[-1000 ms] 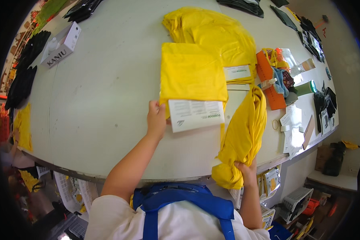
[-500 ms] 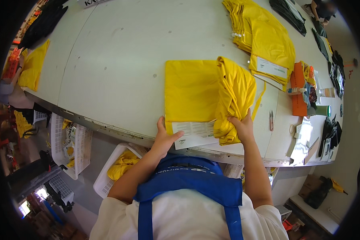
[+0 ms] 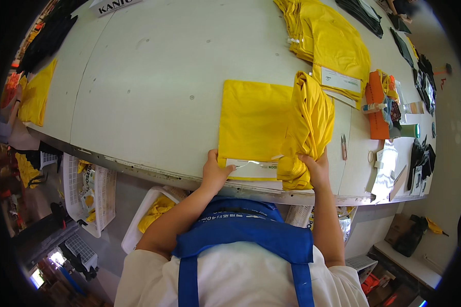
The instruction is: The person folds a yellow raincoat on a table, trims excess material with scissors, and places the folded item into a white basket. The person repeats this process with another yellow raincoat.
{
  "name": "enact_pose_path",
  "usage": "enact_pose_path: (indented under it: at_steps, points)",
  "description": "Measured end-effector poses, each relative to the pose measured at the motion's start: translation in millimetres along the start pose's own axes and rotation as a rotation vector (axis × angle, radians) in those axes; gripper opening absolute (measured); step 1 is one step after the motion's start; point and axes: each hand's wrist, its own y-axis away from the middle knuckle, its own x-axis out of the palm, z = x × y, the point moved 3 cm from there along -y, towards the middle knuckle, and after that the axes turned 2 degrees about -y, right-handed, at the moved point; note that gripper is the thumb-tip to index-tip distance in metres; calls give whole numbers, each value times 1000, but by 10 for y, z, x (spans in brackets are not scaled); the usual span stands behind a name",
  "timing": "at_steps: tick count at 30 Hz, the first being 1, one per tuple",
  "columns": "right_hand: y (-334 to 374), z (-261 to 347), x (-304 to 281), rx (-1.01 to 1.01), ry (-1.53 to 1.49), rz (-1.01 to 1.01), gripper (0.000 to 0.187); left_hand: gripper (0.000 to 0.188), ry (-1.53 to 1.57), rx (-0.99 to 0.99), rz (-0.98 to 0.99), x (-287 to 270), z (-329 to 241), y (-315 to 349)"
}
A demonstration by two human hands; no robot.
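A flat yellow fabric piece (image 3: 256, 120) lies near the table's front edge, with a white printed strip (image 3: 258, 168) along its near side. My left hand (image 3: 216, 174) grips its near left corner, the thumb on top by the strip and the other fingers partly hidden. Over the right side of that piece stands a bunched, rolled yellow garment (image 3: 312, 125), creased along its length. My right hand (image 3: 317, 170) is closed around the lower right of this bundle, thumb on top; the fingers behind are hidden.
A stack of yellow garments (image 3: 338, 56) lies beyond the bundle. To the right are small scissors (image 3: 344, 147), an orange box (image 3: 376, 110) of supplies and a roll of tape (image 3: 371, 157). White baskets (image 3: 105, 199) stand below the table at left, near another person's arm (image 3: 10, 110).
Both hands and the yellow pieces have shifted slightly right. The white strip, which stuck out below the flat piece, now has a yellow border beneath it. The bundle stays in my right hand.
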Motion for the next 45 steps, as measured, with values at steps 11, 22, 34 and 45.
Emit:
enact_pose_path:
  at_steps: [11, 22, 34, 45]
  points:
    - [138, -71, -44, -27, 516, -43, 73, 26, -819, 1005, 94, 93, -463, -94]
    - [605, 128, -105, -330, 1362, 831, 66, 23, -837, 1061, 117, 65, -666, -447]
    - [627, 157, 69, -91, 1327, 676, 68, 44, -899, 1019, 339, -119, -933, -433]
    - [691, 91, 24, 222, 1001, 146, 84, 37, -527, 1085, 262, 165, -1061, 328]
